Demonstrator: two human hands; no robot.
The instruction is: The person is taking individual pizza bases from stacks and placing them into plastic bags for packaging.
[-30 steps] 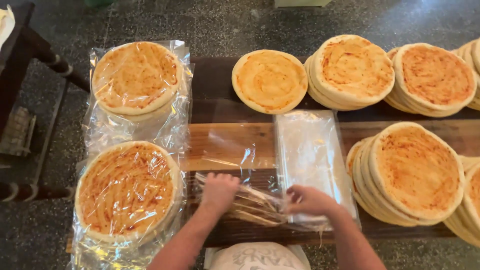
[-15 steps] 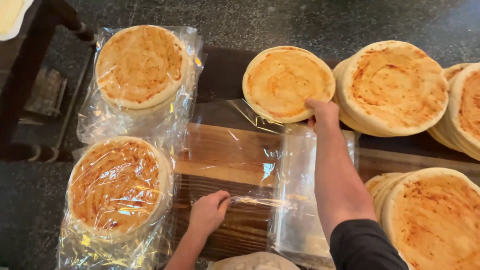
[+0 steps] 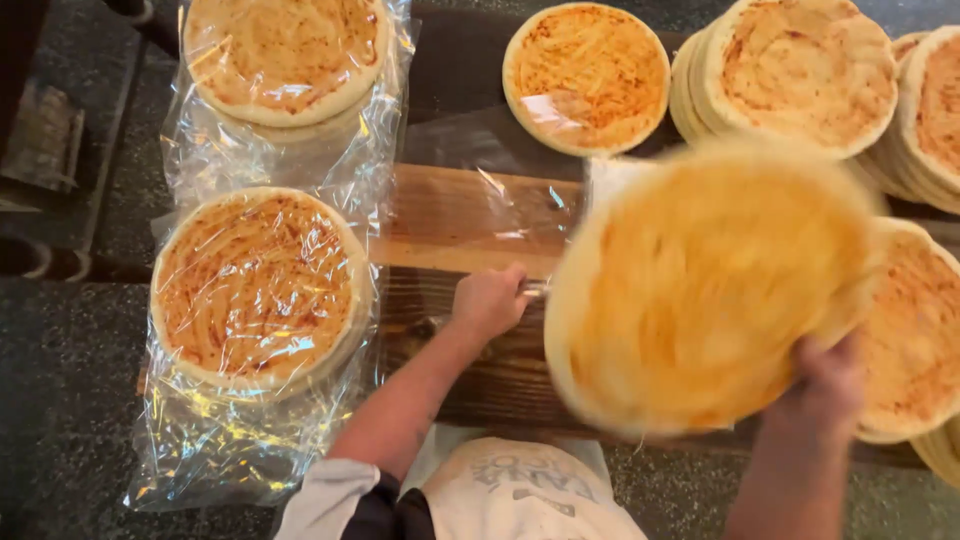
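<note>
Hands apart: right hand (image 3: 825, 375) grips blurred flatbread (image 3: 705, 285); left hand (image 3: 488, 300) fisted on tabletop (image 3: 450, 215), bagged stacks (image 3: 258, 285) along its left edge.

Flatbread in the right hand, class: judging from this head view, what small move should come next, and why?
Probably lower the flatbread toward the clear bag on the wooden board. The right hand holds it raised and blurred, the left hand grips the bag's edge, and two bagged stacks lie at the left.
</note>
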